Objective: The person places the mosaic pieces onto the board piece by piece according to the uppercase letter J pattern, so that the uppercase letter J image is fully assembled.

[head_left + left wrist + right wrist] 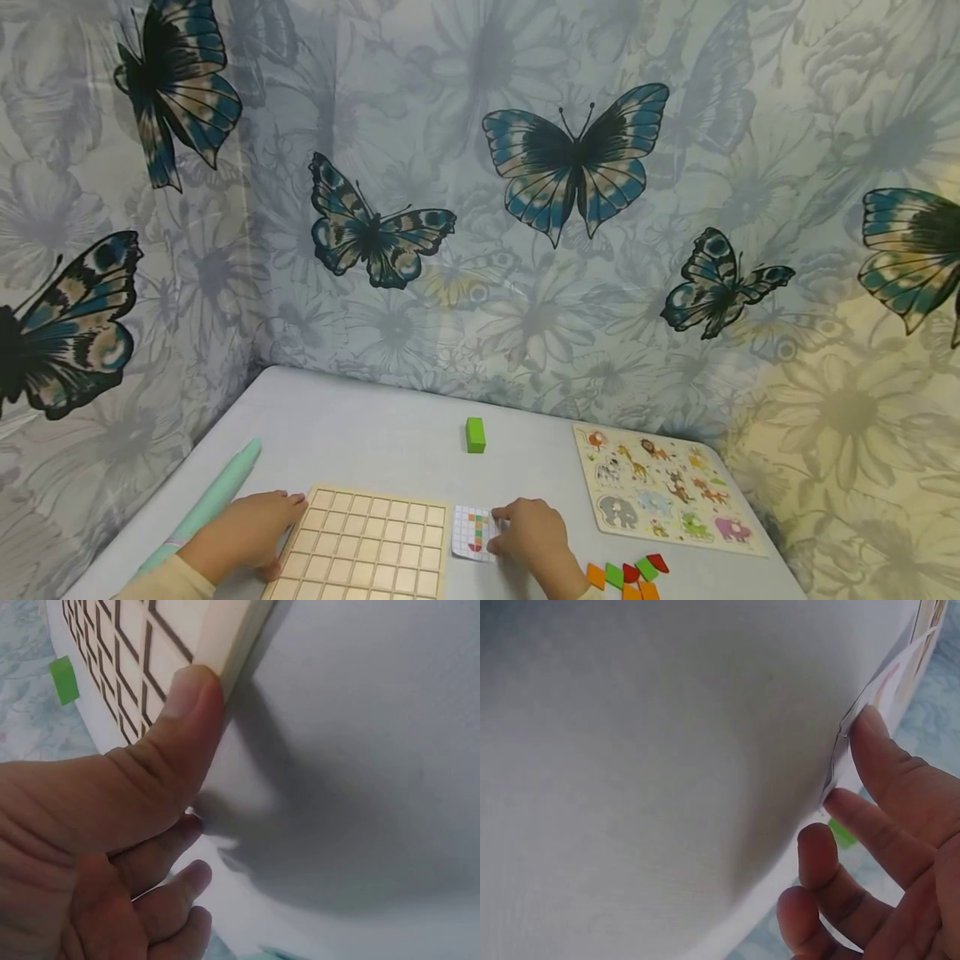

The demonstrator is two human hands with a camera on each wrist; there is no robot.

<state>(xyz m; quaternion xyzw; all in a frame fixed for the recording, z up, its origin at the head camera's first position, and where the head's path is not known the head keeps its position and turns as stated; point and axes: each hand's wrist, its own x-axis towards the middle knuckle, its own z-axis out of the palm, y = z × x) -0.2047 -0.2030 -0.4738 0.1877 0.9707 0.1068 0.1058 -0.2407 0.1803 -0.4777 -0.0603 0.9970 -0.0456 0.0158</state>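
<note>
My left hand (251,531) is at the left side of a wooden grid board (360,533). In the left wrist view its thumb (196,697) touches the board's edge, and the other fingers extend beside it, apart from the thumb. To the right of the board is a small white card (462,542) printed with a grid and a coloured block pattern. My right hand (536,537) holds the card's right edge with thumb and index finger. The right wrist view shows the card (862,712) edge-on and slightly bent, with the remaining fingers curled below it.
A green block (476,436) stands behind the card. At the right lies an animal puzzle board (660,487), and in front of it several orange, green and red pieces (630,577). A mint-green tube-like object (225,487) lies along the left. Butterfly-patterned fabric walls surround the white table (360,425).
</note>
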